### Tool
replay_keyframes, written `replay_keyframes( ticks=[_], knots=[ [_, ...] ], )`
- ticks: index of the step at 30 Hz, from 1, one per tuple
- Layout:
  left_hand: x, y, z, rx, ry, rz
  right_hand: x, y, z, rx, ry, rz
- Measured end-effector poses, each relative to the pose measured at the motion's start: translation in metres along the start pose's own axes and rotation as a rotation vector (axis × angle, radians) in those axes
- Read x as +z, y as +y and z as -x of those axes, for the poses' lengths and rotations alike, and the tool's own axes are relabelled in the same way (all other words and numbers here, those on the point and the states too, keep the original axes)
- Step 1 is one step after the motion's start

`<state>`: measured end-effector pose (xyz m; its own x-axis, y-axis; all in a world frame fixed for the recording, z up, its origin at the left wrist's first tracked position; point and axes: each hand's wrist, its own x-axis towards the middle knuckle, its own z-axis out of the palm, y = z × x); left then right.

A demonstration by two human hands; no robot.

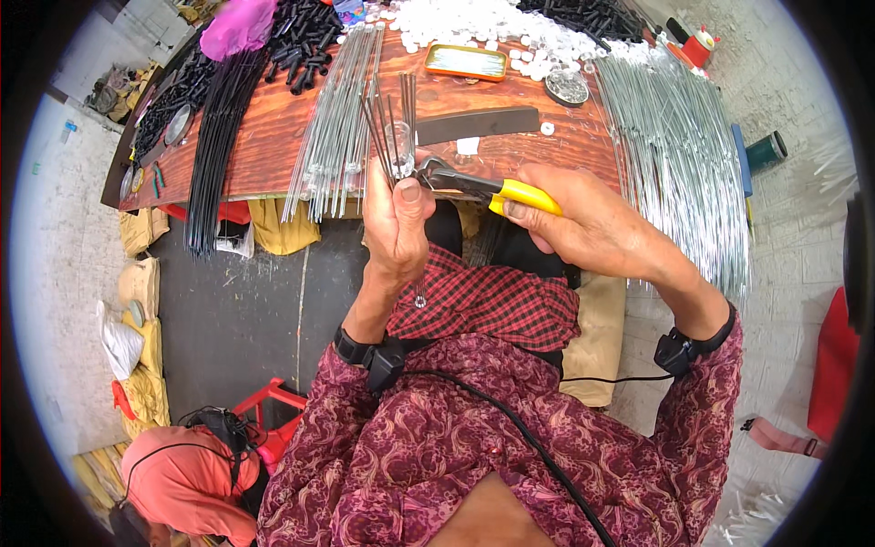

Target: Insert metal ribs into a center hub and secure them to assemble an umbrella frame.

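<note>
My left hand [394, 223] is closed around several thin metal rods [407, 98], which fan out above the fingers. A clear plastic piece [398, 146] sits among the rods, just over the thumb. My right hand [588, 223] grips a pair of pliers with yellow handles [530, 195]. The metal jaws [439, 171] reach the clear piece beside my left thumb; whether they are clamped on it I cannot tell. Below the left wrist, a small clear ring-shaped end [420, 301] shows against the checked cloth.
Bundles of silver rods [674, 155], thin metal rods [339, 118] and black rods [223, 146] overhang the wooden table [565, 150]. A dark bar [478, 124], a tray of small pins [466, 62] and white caps [456, 23] lie beyond. Another person [191, 474] is low at left.
</note>
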<state>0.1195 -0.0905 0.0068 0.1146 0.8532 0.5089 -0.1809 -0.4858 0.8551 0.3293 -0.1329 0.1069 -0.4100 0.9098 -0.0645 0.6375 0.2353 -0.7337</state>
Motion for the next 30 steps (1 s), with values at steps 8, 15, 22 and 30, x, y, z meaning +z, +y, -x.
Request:
replay_keyframes(
  ticks=[8,15,22,30],
  knots=[
    [0.001,0.000,0.000,-0.011,0.002,0.055,0.000,0.003,-0.001,-0.036,0.005,0.037],
    [-0.001,-0.001,-0.001,-0.017,0.004,-0.015,0.002,0.004,-0.002,-0.014,0.013,0.034],
    [-0.002,0.000,0.000,-0.042,-0.029,0.027,0.004,0.003,0.000,-0.019,0.029,0.033],
    [-0.002,0.000,0.002,-0.041,-0.028,0.084,0.003,-0.008,0.004,0.068,-0.022,-0.098]
  ],
)
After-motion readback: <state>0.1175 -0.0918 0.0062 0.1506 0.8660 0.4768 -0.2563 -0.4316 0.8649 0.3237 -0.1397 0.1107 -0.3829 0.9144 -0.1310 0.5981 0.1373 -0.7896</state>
